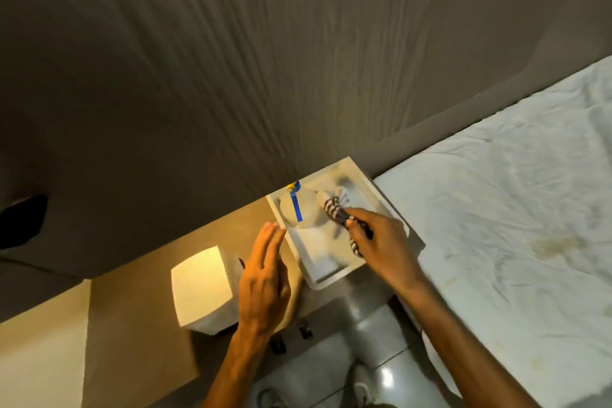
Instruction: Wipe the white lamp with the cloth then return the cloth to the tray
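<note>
A striped cloth, dark with pale bands and soft and crumpled in form, is pinched by the right hand, whose fingers are closed around its near end; the far end lies inside a white tray. The tray is rectangular, with low smooth walls, and is set at the right edge of the bedside table, close to the wall. In the tray's far left corner a clear rounded bottle is seen, with a blue strip and a yellow and blue top; its exact kind cannot be told. The left hand is held flat over the table with the fingers straight and together, gripping nothing, just beside the tray's left wall. The white lamp is lit, with a cube-shaped shade, and stands near the table's front edge, left of that hand. The table top is smooth and tan. Behind it a wall with fine vertical ribs is seen, and on the right a bed is covered by a wrinkled white sheet.
</note>
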